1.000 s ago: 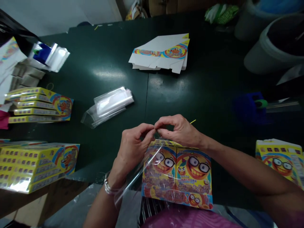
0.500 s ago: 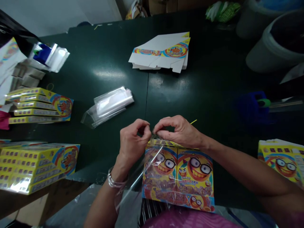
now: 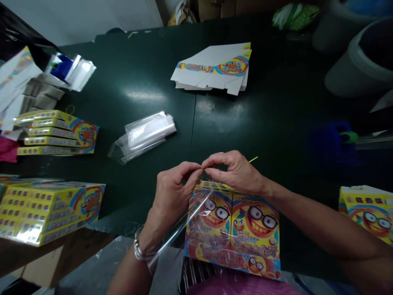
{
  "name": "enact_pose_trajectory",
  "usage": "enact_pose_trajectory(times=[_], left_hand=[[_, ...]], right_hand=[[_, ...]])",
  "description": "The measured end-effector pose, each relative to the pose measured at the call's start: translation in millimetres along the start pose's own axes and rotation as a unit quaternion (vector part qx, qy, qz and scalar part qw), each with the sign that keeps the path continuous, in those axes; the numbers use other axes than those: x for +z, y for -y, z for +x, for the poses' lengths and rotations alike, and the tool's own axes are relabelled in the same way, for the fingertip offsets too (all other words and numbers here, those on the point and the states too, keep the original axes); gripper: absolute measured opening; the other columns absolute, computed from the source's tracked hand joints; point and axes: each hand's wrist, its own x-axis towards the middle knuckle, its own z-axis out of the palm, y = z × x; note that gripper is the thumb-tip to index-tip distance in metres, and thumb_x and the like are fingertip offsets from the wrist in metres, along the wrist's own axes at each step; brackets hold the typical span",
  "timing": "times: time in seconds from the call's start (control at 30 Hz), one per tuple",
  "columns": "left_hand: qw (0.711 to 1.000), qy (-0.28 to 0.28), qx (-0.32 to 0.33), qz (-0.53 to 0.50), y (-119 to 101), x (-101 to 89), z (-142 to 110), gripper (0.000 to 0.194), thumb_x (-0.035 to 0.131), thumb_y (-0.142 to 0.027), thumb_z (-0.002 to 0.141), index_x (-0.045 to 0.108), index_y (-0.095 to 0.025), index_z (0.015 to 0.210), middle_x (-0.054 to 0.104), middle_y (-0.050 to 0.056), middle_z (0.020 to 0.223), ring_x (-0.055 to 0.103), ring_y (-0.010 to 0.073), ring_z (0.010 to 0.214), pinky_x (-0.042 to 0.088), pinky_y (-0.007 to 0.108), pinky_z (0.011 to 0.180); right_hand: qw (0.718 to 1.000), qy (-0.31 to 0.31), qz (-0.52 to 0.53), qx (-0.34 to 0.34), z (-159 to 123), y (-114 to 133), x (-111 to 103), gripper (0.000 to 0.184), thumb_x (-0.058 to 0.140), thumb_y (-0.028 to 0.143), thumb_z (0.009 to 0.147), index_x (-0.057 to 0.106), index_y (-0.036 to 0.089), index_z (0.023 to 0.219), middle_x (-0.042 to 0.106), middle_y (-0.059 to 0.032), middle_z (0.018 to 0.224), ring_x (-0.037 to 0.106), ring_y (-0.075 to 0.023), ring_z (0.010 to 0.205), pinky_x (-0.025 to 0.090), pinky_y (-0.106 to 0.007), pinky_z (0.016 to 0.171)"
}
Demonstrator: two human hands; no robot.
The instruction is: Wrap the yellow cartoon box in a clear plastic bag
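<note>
Two yellow cartoon-face boxes (image 3: 233,229) stand side by side at the near edge of the dark green table (image 3: 147,82), inside a clear plastic bag (image 3: 175,233). My left hand (image 3: 172,192) and my right hand (image 3: 233,172) meet above the boxes' far top edge. Both pinch the bag's open mouth between thumb and fingers, fingertips touching each other. A bracelet is on my left wrist.
Loose clear bags (image 3: 144,135) lie left of centre. Flat unfolded cartons (image 3: 215,69) lie at the back. Stacks of wrapped yellow boxes (image 3: 52,209) (image 3: 58,133) sit at the left, another yellow box (image 3: 368,213) at the right. Grey buckets (image 3: 359,69) and a blue tape dispenser (image 3: 331,143) stand on the right.
My hands came slightly apart half a second ago and have closed together again at the bag's mouth. The view has shifted a little; the boxes stay put.
</note>
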Motion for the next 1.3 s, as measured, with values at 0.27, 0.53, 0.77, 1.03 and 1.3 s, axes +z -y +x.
enact_pose_trajectory(times=[0.27,0.53,0.77,1.03,1.3], left_hand=[[0.990,-0.087,0.061,0.088,0,13.2,0,0.011,0.061,-0.008,0.078,0.067,-0.016,0.073,0.067,-0.003,0.061,0.059,0.0075,0.051,0.043,0.017,0.050],[0.980,-0.172,0.031,0.096,25,21.0,9,0.010,0.059,-0.009,0.074,0.063,-0.017,0.070,0.062,-0.005,0.058,0.056,0.0064,0.050,0.044,0.018,0.053],[0.999,-0.035,-0.035,-0.012,13,3.9,-6,0.010,0.060,-0.017,0.086,0.070,-0.021,0.086,0.071,-0.003,0.072,0.064,0.0103,0.060,0.049,0.021,0.057],[0.999,0.015,-0.025,-0.017,10,13.2,3,0.011,0.062,-0.015,0.086,0.072,-0.018,0.084,0.074,-0.002,0.072,0.066,0.0105,0.061,0.047,0.020,0.055],[0.999,-0.006,-0.016,-0.029,13,19.0,0,0.013,0.058,-0.014,0.086,0.071,-0.018,0.085,0.072,-0.002,0.070,0.064,0.0101,0.059,0.047,0.021,0.055]], right_hand=[[0.999,-0.036,-0.025,0.029,4,4,6,0.015,0.058,0.011,0.081,0.071,0.012,0.073,0.065,0.0006,0.063,0.056,-0.0100,0.060,0.043,-0.020,0.057],[0.997,-0.051,-0.023,0.050,3,3,5,0.014,0.058,0.011,0.079,0.066,0.013,0.067,0.062,0.0017,0.060,0.054,-0.0086,0.057,0.041,-0.019,0.053],[0.996,-0.054,-0.025,0.071,0,-4,4,0.014,0.059,0.015,0.081,0.069,0.013,0.070,0.066,-0.0005,0.063,0.058,-0.0110,0.058,0.044,-0.022,0.054],[0.998,-0.026,-0.044,0.029,1,-2,6,0.016,0.056,0.014,0.083,0.071,0.015,0.076,0.069,-0.0004,0.068,0.060,-0.0121,0.063,0.044,-0.023,0.059],[0.994,-0.043,-0.098,0.004,2,-8,8,0.017,0.057,0.013,0.082,0.069,0.017,0.071,0.067,0.0006,0.064,0.058,-0.0124,0.062,0.043,-0.024,0.062]])
